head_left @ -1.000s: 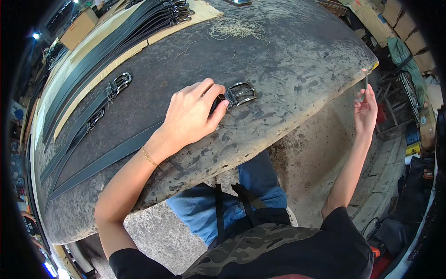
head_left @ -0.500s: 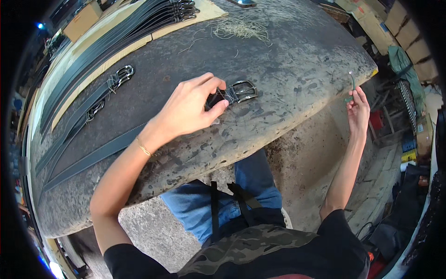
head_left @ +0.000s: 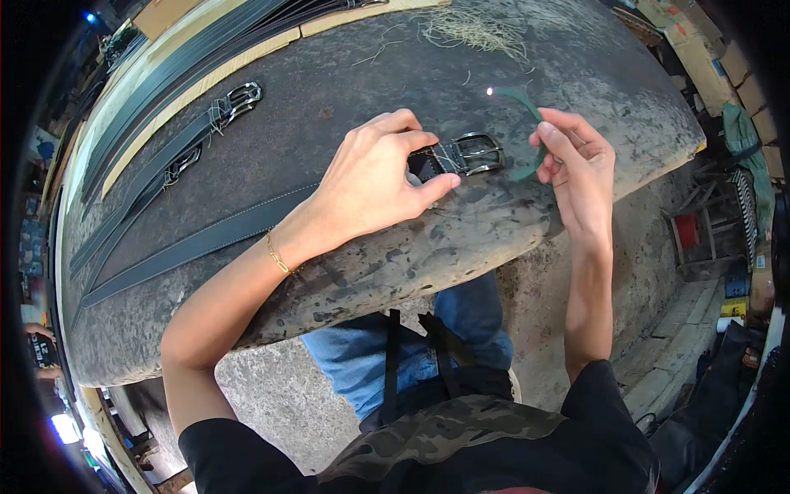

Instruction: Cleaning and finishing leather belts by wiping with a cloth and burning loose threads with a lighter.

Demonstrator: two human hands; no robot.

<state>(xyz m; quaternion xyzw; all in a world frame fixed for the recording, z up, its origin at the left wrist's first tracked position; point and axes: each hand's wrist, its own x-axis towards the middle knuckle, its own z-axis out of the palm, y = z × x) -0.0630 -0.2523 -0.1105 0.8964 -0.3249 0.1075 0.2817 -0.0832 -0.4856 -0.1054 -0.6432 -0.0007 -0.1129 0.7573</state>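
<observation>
gripping belt (head_left: 247,224) left, green strip (head_left: 527,101) right, tip (head_left: 490,91) apparently glowing

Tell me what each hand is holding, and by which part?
The left hand holds a dark belt just behind its buckle. The right hand pinches a curved green strip partway along, away from its bright tip.

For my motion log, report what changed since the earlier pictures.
The right hand, holding the green strip with its glowing tip, swung left from the worktable edge toward the belt buckle. No grasp visibly changed. The left hand stayed around the belt.
</observation>
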